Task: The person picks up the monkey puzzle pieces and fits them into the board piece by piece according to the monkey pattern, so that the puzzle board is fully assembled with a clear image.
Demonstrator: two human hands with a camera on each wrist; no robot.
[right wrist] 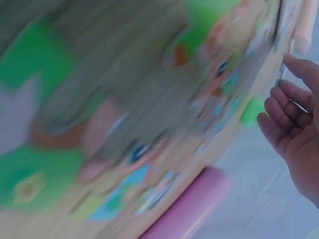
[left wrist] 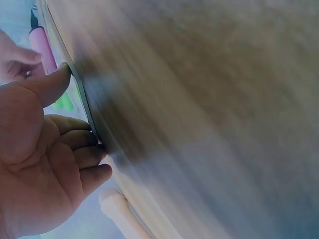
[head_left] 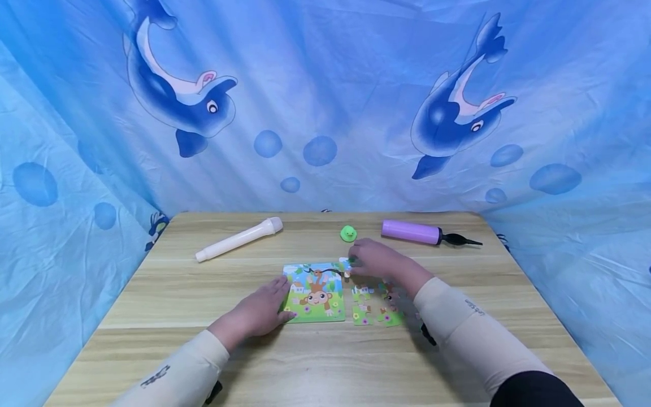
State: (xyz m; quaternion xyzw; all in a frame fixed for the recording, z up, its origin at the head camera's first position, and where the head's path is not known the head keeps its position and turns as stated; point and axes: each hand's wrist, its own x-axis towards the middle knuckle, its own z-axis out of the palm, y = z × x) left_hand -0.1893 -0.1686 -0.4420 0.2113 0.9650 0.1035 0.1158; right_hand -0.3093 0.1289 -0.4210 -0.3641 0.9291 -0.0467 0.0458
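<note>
- Left hand (head_left: 261, 308): relaxed, grasping nothing, fingers against the puzzle board's left edge. I'd brace it there.
- Puzzle board (head_left: 316, 305): flat, mid-bench (head_left: 305, 367).
- Right hand (head_left: 376, 259): looks to be pinching a puzzle piece (head_left: 343, 262) by the far right corner. I'd line edges up, no forcing.
- Loose pieces (head_left: 363, 318): just right, don't bump 'em.

The left arm (head_left: 180, 364) and the right arm (head_left: 470, 328) both reach forward and inward. The left grip (head_left: 261, 305) has its fingers (left wrist: 70, 162) extended, with the thumb (left wrist: 55, 85) spread apart. The right grip (head_left: 376, 259), farther forward, points leftward, its fingers bent and its thumb opposite them.
</note>
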